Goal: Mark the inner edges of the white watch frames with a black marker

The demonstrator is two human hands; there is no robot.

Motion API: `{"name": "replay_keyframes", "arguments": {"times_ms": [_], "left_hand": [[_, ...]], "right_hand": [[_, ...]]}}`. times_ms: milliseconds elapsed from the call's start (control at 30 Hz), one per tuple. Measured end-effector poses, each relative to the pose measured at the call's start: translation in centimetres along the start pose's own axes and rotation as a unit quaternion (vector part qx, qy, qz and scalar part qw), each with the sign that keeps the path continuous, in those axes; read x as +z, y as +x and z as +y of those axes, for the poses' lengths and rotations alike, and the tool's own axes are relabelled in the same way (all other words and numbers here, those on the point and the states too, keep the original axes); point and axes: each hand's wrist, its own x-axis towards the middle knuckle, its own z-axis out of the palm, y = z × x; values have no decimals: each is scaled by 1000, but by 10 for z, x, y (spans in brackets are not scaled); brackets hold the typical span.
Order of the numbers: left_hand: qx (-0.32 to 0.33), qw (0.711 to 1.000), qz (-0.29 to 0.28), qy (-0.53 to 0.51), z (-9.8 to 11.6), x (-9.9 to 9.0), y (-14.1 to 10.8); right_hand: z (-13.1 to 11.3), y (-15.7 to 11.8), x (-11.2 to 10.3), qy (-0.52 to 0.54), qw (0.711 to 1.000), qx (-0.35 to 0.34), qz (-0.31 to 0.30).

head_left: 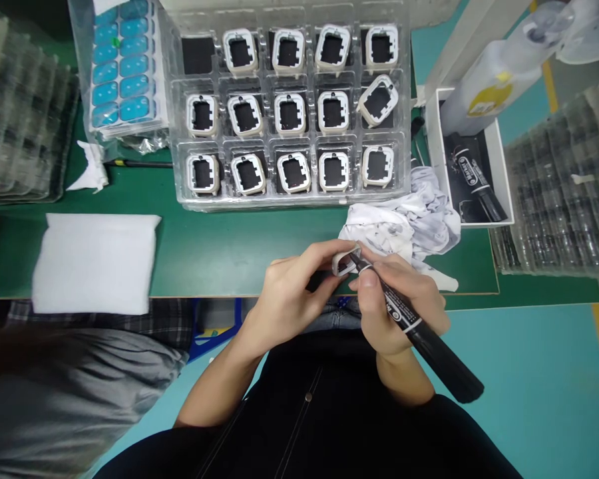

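Observation:
Near the front edge of the green table, my left hand (pixel 292 293) pinches a small white frame (pixel 340 263) between thumb and fingers. My right hand (pixel 397 299) is closed around a black marker (pixel 404 316), whose tip touches or nearly touches the frame's rim. The fingertips partly hide the frame. Behind the hands, a clear compartment tray (pixel 274 201) holds rows of similar white frames; its back left compartment has no frame in it. A crumpled patterned cloth (pixel 404 219) lies just beyond my right hand.
A folded white cloth (pixel 97 263) lies left on the table (pixel 204 256). Blue parts (pixel 134 86) in plastic stand behind it. At right, a white box (pixel 504 159) holds a bottle (pixel 494 86) and markers. Stacked trays flank both sides. Another person's grey clothing (pixel 80 392) shows lower left.

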Motion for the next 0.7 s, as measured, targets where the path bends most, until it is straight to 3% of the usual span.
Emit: {"name": "replay_keyframes", "arguments": {"times_ms": [433, 700], "left_hand": [[-3, 999, 0, -32, -1, -1, 1], [-26, 999, -4, -46, -2, 0, -1]], "right_hand": [[-5, -1, -6, 10, 998, 59, -34], [-3, -5, -6, 4, 998, 50, -29]]}}
